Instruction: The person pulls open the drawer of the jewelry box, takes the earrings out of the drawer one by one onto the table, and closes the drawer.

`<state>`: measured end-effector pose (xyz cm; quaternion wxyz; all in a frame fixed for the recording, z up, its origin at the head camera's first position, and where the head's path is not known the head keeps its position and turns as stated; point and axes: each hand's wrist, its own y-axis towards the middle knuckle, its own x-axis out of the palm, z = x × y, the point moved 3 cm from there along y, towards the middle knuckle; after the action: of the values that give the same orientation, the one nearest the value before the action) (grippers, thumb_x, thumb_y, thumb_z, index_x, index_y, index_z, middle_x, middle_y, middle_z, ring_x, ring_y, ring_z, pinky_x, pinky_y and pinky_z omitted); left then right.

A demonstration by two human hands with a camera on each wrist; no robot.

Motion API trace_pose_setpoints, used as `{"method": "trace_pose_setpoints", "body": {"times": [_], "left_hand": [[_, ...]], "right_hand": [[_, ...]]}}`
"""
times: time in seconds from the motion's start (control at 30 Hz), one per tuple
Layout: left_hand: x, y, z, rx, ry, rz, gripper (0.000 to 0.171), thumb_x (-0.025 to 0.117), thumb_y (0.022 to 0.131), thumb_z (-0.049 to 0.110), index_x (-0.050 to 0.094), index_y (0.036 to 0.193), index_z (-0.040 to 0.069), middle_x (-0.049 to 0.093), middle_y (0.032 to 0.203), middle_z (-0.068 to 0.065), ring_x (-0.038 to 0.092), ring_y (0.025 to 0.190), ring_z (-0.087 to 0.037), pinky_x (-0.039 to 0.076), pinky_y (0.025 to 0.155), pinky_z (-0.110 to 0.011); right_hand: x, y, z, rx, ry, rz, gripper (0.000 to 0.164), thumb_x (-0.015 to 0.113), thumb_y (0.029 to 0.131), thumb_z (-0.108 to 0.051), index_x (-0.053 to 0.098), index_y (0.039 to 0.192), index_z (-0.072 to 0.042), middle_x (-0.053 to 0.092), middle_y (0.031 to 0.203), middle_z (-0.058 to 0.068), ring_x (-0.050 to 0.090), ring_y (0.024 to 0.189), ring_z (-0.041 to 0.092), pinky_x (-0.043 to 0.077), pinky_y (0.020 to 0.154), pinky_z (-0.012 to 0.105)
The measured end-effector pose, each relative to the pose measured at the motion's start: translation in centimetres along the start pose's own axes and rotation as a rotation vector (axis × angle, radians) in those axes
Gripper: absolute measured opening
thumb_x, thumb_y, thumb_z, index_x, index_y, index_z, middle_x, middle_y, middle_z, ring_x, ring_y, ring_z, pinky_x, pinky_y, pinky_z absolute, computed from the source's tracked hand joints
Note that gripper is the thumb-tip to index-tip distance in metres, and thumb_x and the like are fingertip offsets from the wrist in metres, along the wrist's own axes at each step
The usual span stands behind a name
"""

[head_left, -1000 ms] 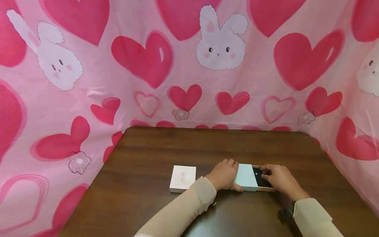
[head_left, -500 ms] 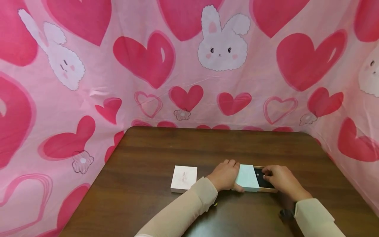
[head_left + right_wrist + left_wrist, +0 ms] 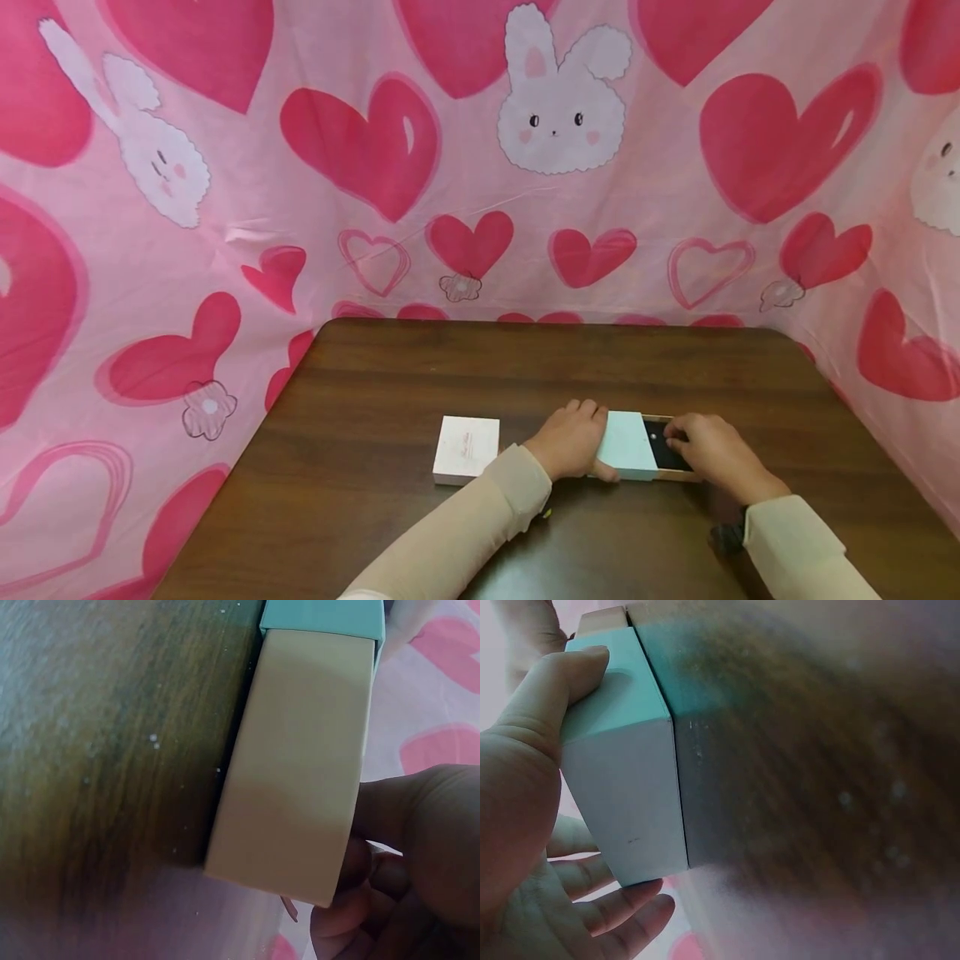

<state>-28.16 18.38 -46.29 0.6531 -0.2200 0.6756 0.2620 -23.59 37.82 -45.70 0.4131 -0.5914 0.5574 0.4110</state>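
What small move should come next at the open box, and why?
Probably a light touch on the dark insert with the right hand, before sliding the tray either way: that hand is over the insert, beside the small bright dot, and the left hand grips the mint sleeve, so it should sit steady.
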Motion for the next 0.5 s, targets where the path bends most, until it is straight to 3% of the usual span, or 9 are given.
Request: {"method": "trace_pose_setpoints", "body": {"times": [0.5], "left_hand": [[-0.07, -0.07, -0.02, 0.0, -0.003, 0.001, 0.098, 0.055, 0.056, 0.077, 0.043, 0.129, 0.012, 0.045, 0.116, 0.001, 0.041, 0.1, -0.014, 0.037, 0.087, -0.028]], "right_hand": [[-0.15, -0.14, -0.08, 0.009, 0.002, 0.018, 0.016, 0.065, 0.081, -0.015, 0.066, 0.097, -0.01, 0.06, 0.093, 0.007, 0.051, 0.076, 0.02, 0.043, 0.068, 0.043]]}}
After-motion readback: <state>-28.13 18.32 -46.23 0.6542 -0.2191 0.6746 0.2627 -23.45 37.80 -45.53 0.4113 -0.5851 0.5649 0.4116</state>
